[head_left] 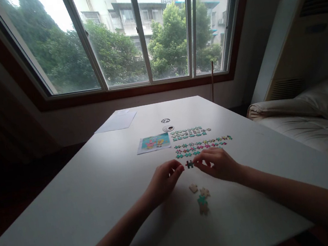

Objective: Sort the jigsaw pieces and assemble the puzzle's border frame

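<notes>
A dark jigsaw puzzle piece (189, 164) with red and green on it is pinched at its right side by the thumb and forefinger of my right hand (217, 162). Just to its left, my left hand (166, 178) has thumb and fingertips drawn together, a small gap apart from the piece; I see nothing between them. Beyond my hands, jigsaw pieces (200, 148) lie in several neat rows, mostly green, some with pink or yellow. Nearer to me is a small loose group of pieces (202, 200), some with the plain backing up, one green.
A picture card (154, 143) with cartoon figures lies left of the rows. Two round black-and-white items (167, 128) sit behind it. White paper (116, 121) rests at the far left of the white table (86, 200). A light sofa (302, 119) stands to the right.
</notes>
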The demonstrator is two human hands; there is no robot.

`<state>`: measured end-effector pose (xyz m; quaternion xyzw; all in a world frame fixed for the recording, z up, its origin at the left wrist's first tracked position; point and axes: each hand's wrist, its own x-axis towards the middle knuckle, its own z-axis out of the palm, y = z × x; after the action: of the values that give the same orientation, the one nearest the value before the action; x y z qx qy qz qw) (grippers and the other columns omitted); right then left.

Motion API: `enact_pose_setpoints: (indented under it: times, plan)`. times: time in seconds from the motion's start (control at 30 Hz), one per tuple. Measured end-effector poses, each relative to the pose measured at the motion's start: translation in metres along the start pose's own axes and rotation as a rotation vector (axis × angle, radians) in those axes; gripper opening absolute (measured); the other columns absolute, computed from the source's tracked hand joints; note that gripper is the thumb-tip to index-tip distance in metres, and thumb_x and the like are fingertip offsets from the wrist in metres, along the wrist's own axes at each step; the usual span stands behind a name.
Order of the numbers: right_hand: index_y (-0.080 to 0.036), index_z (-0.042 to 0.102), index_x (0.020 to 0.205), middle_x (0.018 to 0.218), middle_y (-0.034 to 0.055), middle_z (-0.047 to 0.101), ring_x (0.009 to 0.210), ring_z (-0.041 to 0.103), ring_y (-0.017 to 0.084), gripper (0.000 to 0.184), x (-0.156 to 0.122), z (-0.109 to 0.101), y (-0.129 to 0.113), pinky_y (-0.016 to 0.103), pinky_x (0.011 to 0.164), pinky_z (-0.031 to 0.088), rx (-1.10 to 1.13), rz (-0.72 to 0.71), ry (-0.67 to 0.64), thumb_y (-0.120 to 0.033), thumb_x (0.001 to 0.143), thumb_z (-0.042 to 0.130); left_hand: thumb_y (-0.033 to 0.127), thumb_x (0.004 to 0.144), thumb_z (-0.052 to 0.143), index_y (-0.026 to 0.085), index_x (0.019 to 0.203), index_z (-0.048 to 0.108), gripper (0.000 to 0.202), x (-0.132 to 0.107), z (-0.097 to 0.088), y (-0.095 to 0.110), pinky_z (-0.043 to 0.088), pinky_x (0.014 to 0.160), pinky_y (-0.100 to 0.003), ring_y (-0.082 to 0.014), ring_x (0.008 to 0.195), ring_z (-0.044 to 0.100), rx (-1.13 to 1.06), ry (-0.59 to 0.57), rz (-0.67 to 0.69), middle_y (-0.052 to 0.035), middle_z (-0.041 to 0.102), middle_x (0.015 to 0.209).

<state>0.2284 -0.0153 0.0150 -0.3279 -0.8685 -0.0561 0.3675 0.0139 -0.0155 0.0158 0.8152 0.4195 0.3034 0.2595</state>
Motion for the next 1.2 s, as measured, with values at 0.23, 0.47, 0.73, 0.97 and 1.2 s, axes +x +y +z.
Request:
enact_pose_setpoints:
  times: [0.23, 0.47, 0.73, 0.97, 1.2]
  plan:
    - [-0.019, 0.064, 0.083, 0.067, 0.0009, 0.065, 0.051, 0.052, 0.009, 0.017, -0.005, -0.016, 0.041, 0.022, 0.057, 0.043, -0.121, 0.171, 0.156, -0.030, 0.083, 0.051, 0.020, 0.084, 0.043, 0.018, 0.090, 0.058, 0.017, -0.017, -0.003, -0.011, 0.043, 0.063, -0.025, -0.0145, 0.071, 0.054, 0.308, -0.155, 0.217, -0.0052, 0.058, 0.088]
    - [-0.018, 0.064, 0.086, 0.071, 0.0028, 0.065, 0.050, 0.051, 0.009, 0.023, -0.008, -0.022, 0.055, 0.023, 0.056, 0.044, -0.189, 0.197, 0.154, -0.034, 0.085, 0.047, 0.022, 0.086, 0.046, 0.026, 0.106, 0.058, 0.023, -0.020, -0.003, -0.008, 0.044, 0.068, -0.026, -0.0157, 0.078, 0.056, 0.370, -0.330, 0.327, -0.0050, 0.056, 0.097]
    - [-0.018, 0.064, 0.084, 0.075, 0.0031, 0.066, 0.050, 0.050, 0.009, 0.022, -0.006, -0.021, 0.051, 0.023, 0.058, 0.043, -0.207, 0.157, 0.126, -0.033, 0.086, 0.047, 0.021, 0.084, 0.049, 0.029, 0.101, 0.061, 0.022, -0.021, -0.005, -0.006, 0.042, 0.063, -0.024, -0.0138, 0.072, 0.055, 0.428, -0.364, 0.374, -0.0030, 0.055, 0.091]
    - [-0.021, 0.065, 0.084, 0.079, 0.0021, 0.066, 0.055, 0.053, 0.010, 0.020, -0.003, -0.036, 0.064, 0.023, 0.060, 0.040, -0.287, 0.186, -0.110, -0.032, 0.084, 0.048, 0.023, 0.086, 0.046, 0.023, 0.090, 0.062, 0.017, -0.020, -0.006, -0.012, 0.042, 0.065, -0.024, -0.0144, 0.073, 0.054, 0.441, -0.331, 0.385, -0.0041, 0.055, 0.087]
    - [-0.022, 0.066, 0.080, 0.069, 0.0013, 0.065, 0.060, 0.058, 0.013, 0.019, -0.026, -0.059, 0.125, 0.022, 0.056, 0.039, -0.239, 0.507, -0.525, -0.035, 0.075, 0.053, 0.024, 0.089, 0.041, 0.018, 0.082, 0.058, 0.020, -0.019, -0.006, -0.023, 0.041, 0.062, -0.025, -0.0152, 0.072, 0.052, 0.554, -0.276, 0.403, -0.0048, 0.056, 0.081]
